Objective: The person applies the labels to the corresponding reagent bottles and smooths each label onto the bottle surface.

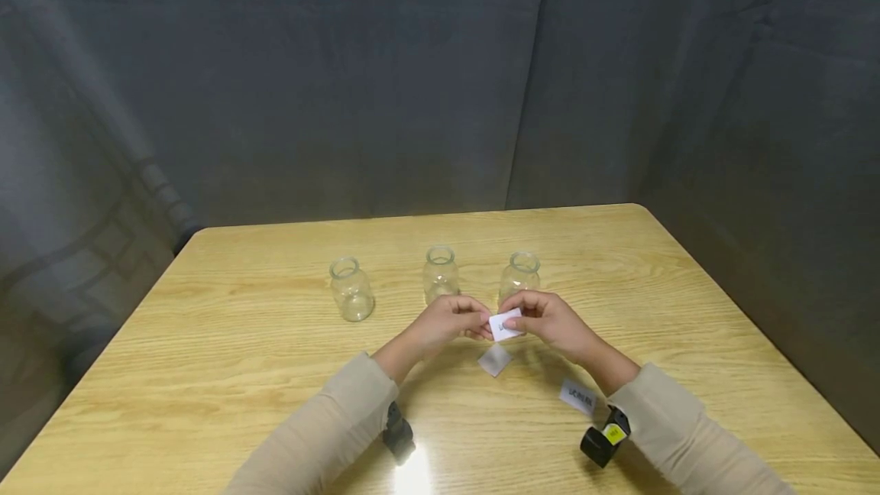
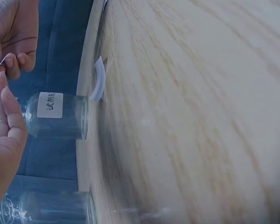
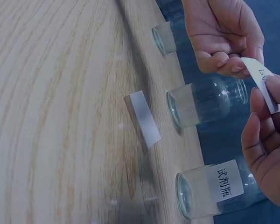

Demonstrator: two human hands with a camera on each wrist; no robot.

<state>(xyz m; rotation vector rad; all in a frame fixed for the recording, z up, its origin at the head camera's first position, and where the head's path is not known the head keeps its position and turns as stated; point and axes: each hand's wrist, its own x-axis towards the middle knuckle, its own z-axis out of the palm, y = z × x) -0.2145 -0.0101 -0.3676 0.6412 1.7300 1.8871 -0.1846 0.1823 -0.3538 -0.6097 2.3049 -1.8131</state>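
Label held above the desk, near the rightmost jar.
Left hand and right hand pinch its edges, probably to steady it; a paper square lies close, presumably within easy reach.

A small white label, printed in black, was held tilted above the table. It bowed slightly.

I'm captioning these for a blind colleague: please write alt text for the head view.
A person's right hand pinches a small white label over a wooden table, the left hand at its edge. Three clear glass jars stand behind; nearer the camera lie a pale slip and, by the right wrist, a printed label.
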